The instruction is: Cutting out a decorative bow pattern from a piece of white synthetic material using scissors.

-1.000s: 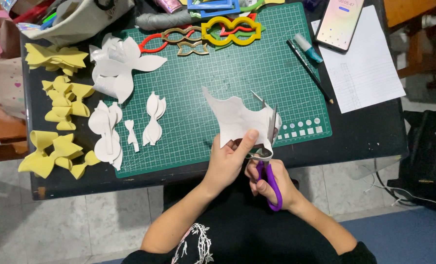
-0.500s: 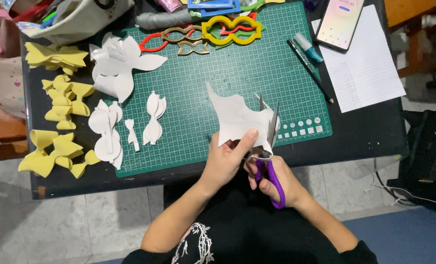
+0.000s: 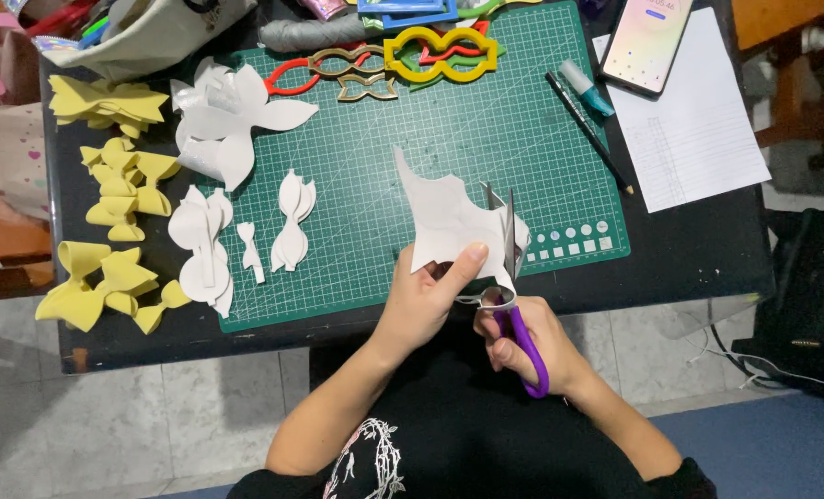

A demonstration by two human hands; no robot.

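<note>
Green gridded cutting mat [image 3: 412, 139] covers the dark bench; my left hand [image 3: 421, 300] pinches a white cut paper sheet [image 3: 449, 222], right hand [image 3: 527, 342] fingers closed through purple-handled scissors [image 3: 514, 296].

a cutting mat [image 3: 412, 139] lies on the table [image 3: 689, 249]. at its near right edge the left hand [image 3: 421, 300] holds a cut sheet [image 3: 449, 222], with the scissors [image 3: 514, 305] in the right hand [image 3: 532, 342] just right of it. bow cutouts [image 3: 246, 231] lie on the mat's left, foam bows [image 3: 116, 231] left of it, stencils [image 3: 412, 55] at its far edge; pen [image 3: 587, 134], paper [image 3: 698, 120] and phone [image 3: 648, 37] lie to the right
</note>
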